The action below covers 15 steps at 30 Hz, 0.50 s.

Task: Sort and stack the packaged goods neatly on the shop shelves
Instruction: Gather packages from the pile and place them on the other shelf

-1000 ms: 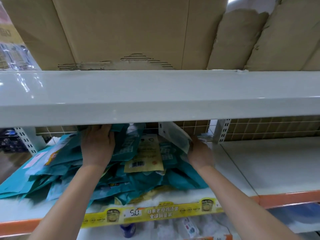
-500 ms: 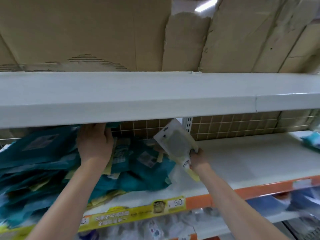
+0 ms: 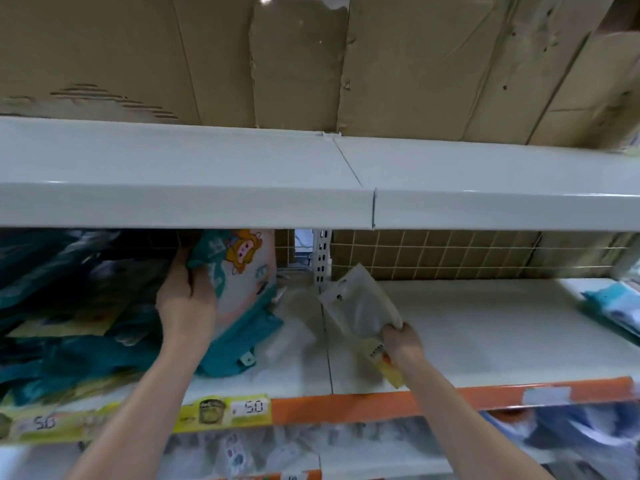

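Clearly the work centres on two packets held under the overhang of the upper shelf [image 3: 311, 206]. The right hand [image 3: 401, 344] grips a flat pale packet [image 3: 360, 303] by its lower end, fingers curled round it, so that it sticks up tilted over the bare white board of the middle shelf [image 3: 485, 327], just right of the slotted upright [image 3: 321, 258]. The left hand [image 3: 185, 299] holds a teal packet with a cartoon face [image 3: 239, 282], thumb on its near side and fingers hidden behind it, standing it roughly upright at the right edge of a jumbled heap of teal packets [image 3: 69, 323]. By my reading the sorting is at an early stage: the heap lies blurred, slanting and overlapping, nothing in it is squared up, and only these two packets are separated out. A few blue-and-white packets [image 3: 613, 303] lie at the far right of the same board, well apart from the hands. Between them and the pale packet the board offers wide room for a new stack. Headroom is tight under the upper shelf's lip, the wire grid [image 3: 450, 254] closes off the back, and the orange front rail [image 3: 381, 403] with its price tags [image 3: 252, 407] marks the near edge.
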Each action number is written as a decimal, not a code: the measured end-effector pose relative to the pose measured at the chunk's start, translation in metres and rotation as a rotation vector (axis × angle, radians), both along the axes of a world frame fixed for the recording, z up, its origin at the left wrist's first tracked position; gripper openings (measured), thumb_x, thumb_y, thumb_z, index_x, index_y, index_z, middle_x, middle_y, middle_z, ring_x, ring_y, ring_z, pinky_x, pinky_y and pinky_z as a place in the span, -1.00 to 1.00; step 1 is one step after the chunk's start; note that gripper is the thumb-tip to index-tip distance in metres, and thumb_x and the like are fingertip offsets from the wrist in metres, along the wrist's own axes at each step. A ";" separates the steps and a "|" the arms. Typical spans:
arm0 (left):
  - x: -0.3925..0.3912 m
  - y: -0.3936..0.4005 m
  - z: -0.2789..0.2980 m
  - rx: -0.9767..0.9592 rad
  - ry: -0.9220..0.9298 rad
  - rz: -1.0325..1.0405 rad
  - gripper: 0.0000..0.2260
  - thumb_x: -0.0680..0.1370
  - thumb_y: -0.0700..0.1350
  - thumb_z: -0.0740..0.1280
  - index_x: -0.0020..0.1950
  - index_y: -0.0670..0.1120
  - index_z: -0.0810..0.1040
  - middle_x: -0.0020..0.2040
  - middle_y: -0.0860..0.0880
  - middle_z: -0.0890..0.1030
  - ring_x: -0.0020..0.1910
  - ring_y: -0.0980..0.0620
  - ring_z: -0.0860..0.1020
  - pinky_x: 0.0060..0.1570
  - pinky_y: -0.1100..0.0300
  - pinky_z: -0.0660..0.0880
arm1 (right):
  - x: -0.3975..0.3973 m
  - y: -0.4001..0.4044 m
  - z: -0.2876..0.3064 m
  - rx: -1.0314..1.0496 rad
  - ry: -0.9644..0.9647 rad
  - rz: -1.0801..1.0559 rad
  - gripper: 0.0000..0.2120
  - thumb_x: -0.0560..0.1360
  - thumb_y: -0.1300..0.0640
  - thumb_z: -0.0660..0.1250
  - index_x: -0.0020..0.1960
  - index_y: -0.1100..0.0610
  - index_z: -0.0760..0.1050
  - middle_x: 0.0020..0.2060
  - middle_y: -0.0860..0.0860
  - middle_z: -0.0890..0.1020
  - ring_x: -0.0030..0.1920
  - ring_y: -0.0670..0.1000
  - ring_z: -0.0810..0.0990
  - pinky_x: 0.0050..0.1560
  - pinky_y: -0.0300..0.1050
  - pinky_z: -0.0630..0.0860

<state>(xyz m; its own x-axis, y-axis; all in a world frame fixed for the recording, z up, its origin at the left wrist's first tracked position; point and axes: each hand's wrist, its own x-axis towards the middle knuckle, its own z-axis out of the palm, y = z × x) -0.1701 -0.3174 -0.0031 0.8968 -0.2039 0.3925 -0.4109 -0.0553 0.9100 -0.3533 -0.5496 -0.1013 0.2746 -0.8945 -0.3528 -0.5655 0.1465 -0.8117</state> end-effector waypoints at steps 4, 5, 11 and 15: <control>-0.021 -0.019 -0.014 -0.065 0.173 0.051 -0.85 0.60 -0.14 0.16 0.12 -0.10 0.46 -0.01 -0.17 0.54 -0.04 -0.11 0.48 -0.05 0.09 0.34 | -0.027 -0.015 -0.009 -0.006 0.044 0.012 -0.80 0.55 0.14 0.13 0.05 0.23 0.44 -0.31 0.12 0.54 -0.40 0.06 0.50 -0.45 -0.15 0.32; -0.025 -0.024 -0.016 -0.107 0.223 0.046 -0.87 0.61 -0.13 0.16 0.10 -0.06 0.46 -0.02 -0.14 0.54 -0.05 -0.09 0.48 -0.03 0.09 0.35 | -0.031 -0.018 -0.010 -0.009 0.036 0.024 -0.80 0.56 0.13 0.13 0.06 0.22 0.44 -0.28 0.12 0.55 -0.39 0.05 0.51 -0.46 -0.16 0.32; -0.037 -0.047 -0.022 -0.245 0.556 -0.023 -0.84 0.63 -0.12 0.17 0.17 -0.04 0.47 -0.16 -0.03 0.57 -0.16 -0.06 0.53 -0.10 0.10 0.44 | -0.042 -0.028 -0.013 -0.034 -0.064 0.010 -0.82 0.59 0.18 0.10 0.01 0.25 0.43 -0.31 0.11 0.49 -0.39 0.02 0.46 -0.46 -0.17 0.34; -0.036 -0.077 -0.038 -0.220 0.658 -0.096 -0.83 0.64 -0.11 0.16 0.21 -0.05 0.44 -0.17 0.00 0.52 -0.22 0.03 0.50 -0.11 0.12 0.43 | -0.055 -0.040 -0.016 -0.013 -0.108 -0.063 -0.88 0.54 0.24 0.15 -0.03 0.25 0.45 -0.31 0.11 0.53 -0.41 0.01 0.49 -0.56 -0.29 0.36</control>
<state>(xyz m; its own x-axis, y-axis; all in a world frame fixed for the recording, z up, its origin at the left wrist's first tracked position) -0.2065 -0.3939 -0.0409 0.9443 -0.2722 -0.1849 0.2357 0.1672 0.9573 -0.4081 -0.5897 -0.1169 0.2536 -0.9154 -0.3126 -0.4647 0.1681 -0.8693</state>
